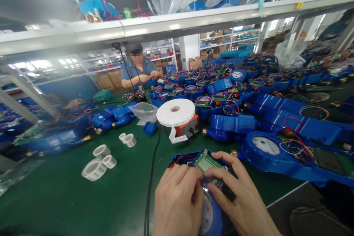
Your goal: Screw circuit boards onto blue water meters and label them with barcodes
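Note:
A blue water meter (211, 215) with an open housing lies at the near edge of the green table (69, 199). A green circuit board (205, 162) sits in its housing, with red wires beside it. My left hand (177, 201) rests on the meter's left side, fingers curled and pressing at the board's near edge. My right hand (242, 199) covers the right side, fingers bent and pinched on the board's lower right part. The dial face shows between my hands.
A large white tape roll (176, 112) sits on an orange dispenser (190, 125). Small tape rolls (94, 169) lie left. A black cable (151, 184) runs down the table. Many blue meters (279, 147) crowd the right. A person (138, 70) works opposite, under a shelf (166, 25).

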Action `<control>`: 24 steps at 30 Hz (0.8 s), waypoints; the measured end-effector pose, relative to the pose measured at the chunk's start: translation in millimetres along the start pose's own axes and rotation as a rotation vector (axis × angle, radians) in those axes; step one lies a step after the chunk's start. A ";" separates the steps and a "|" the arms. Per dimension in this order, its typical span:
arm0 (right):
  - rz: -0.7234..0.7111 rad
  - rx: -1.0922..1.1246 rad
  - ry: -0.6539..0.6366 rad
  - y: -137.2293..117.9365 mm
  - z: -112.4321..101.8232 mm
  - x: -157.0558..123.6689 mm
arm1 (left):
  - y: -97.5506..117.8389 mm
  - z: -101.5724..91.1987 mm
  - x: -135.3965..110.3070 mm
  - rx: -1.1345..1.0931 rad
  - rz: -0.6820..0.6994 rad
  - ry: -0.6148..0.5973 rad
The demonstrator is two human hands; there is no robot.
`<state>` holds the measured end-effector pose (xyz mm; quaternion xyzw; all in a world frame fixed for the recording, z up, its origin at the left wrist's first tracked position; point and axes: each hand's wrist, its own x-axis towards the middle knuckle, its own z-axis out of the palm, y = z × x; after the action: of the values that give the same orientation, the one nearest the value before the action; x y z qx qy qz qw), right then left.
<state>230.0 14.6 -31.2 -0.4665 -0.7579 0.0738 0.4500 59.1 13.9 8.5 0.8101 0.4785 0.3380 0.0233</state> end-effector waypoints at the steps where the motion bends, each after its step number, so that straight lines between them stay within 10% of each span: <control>1: 0.013 -0.001 0.005 -0.9 0.3 0.3 | -0.6 -0.8 0.7 0.011 0.027 -0.009; 17: 0.028 0.015 -0.027 5.4 -2.0 -2.6 | -9.5 -25.2 4.1 0.119 0.272 -0.241; 24: 0.063 0.024 -0.039 1.1 -1.6 -2.6 | -8.0 -25.3 21.2 0.044 0.102 -0.076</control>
<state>232.3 12.7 -32.4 -0.4831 -0.7507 0.1061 0.4380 45.2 27.8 36.2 0.8461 0.4426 0.2970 0.0062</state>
